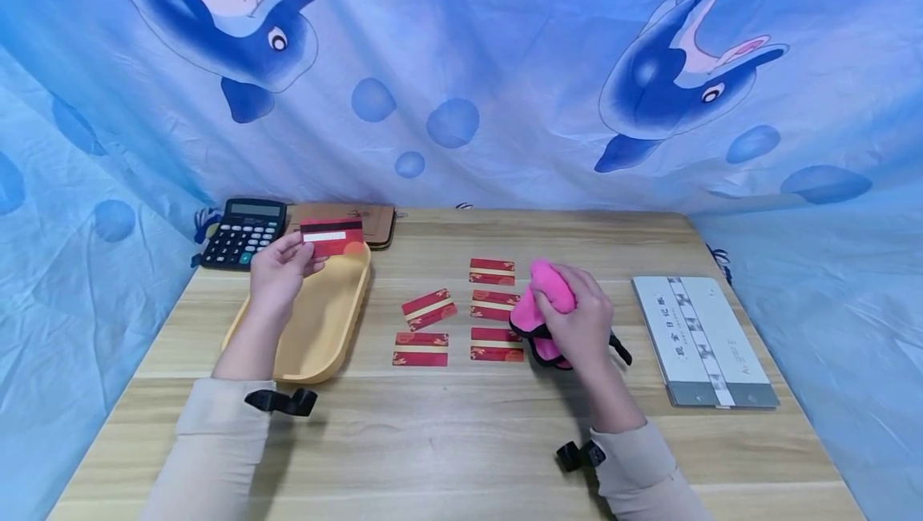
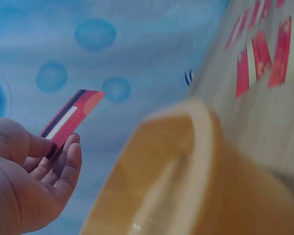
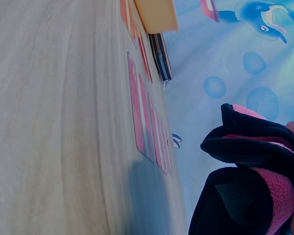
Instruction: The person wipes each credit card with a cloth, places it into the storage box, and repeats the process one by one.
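Note:
A red card (image 1: 333, 239) with a black stripe and a white strip is pinched between thumb and fingers of my left hand (image 1: 277, 274). That hand is raised over the far end of a yellow tray (image 1: 355, 308). In the left wrist view the card (image 2: 71, 117) tilts upward, above the tray's rim. My right hand (image 1: 582, 317) grips a bunched pink cloth (image 1: 530, 313) with black edging. Seen from the right wrist, the cloth (image 3: 245, 147) hangs in folds and its dark side shows. Several red cards (image 1: 421, 349) with gold bands lie on the table between the hands, the nearest beside the cloth.
A black calculator (image 1: 245, 234) and a brown notebook or folder (image 1: 378, 224) stand behind the tray. At the right lies a white and grey journal (image 1: 703, 341). A blue curtain (image 1: 505, 64) with dolphins hangs along the table's (image 1: 433, 449) far edge.

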{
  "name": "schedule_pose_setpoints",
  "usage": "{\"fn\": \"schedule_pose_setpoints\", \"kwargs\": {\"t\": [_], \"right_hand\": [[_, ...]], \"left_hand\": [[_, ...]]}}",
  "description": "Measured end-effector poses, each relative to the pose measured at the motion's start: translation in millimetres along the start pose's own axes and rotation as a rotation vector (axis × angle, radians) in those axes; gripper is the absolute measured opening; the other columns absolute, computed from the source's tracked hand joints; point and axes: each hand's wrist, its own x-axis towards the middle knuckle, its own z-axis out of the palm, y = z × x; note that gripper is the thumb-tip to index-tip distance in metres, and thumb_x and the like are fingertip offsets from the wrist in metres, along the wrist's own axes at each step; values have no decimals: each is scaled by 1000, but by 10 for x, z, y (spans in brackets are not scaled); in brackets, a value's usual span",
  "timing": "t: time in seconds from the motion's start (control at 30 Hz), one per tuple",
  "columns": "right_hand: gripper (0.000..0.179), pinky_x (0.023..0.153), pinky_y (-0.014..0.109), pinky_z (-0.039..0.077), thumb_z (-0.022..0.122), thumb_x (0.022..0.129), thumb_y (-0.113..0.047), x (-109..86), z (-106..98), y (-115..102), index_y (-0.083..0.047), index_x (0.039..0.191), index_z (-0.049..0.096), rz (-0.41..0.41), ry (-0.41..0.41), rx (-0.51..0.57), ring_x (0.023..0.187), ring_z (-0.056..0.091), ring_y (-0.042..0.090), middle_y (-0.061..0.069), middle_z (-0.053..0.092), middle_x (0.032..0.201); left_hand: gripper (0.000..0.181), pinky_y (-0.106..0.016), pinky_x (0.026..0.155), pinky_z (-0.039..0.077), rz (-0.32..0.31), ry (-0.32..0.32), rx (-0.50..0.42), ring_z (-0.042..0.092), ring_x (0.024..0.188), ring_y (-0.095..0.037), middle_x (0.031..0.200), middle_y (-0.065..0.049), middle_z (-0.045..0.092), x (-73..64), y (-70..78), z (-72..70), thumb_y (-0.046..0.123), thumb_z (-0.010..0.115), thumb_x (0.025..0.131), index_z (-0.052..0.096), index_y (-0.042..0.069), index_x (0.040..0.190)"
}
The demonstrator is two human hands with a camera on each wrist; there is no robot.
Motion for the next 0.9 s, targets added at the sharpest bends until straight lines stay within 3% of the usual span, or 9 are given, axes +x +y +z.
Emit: {"fn": "schedule_pose_setpoints", "kwargs": {"t": [0.1,0.23,0.37,0.53,0.73,0.9], "right_hand": [[44,80,52,60,89,76,-11,-13,11,14,-2,117,74,2,-5,1,99,70,34,16,72,111],[45,80,52,60,89,76,-12,-18,22,25,-2,117,74,7,-11,5,99,70,33,16,72,112],[46,80,51,60,90,76,-12,-20,30,34,-2,117,74,7,-14,8,100,70,33,15,72,112],[45,80,51,60,90,76,-12,-28,35,44,-1,117,74,8,-20,9,99,70,33,16,72,111],[45,80,52,60,90,76,-12,-29,36,53,-1,116,74,5,-25,9,98,70,33,16,72,111],[45,80,51,60,90,75,-12,-26,41,69,-1,117,74,0,-26,11,99,70,32,15,72,111]], "left_hand": [[47,-20,80,60,-27,6,30,70,82,-4,131,-21,61,50,-83,-78,8,54,105,43,-4,149],[47,-22,84,59,-39,0,77,69,81,-2,126,-19,61,90,-162,-152,6,51,105,42,-4,150],[45,-24,87,58,-34,-35,155,68,80,0,130,-27,57,116,-226,-200,5,48,106,42,-8,148],[45,-21,83,59,-35,-104,210,66,77,1,130,-36,53,146,-325,-236,1,46,106,38,-15,146],[44,-19,78,59,-60,-172,250,65,76,-1,126,-36,53,180,-403,-241,-2,46,104,36,-20,144],[43,-19,75,60,-84,-198,363,63,79,-4,127,-34,55,196,-457,-246,-1,45,105,38,-19,144]]}}
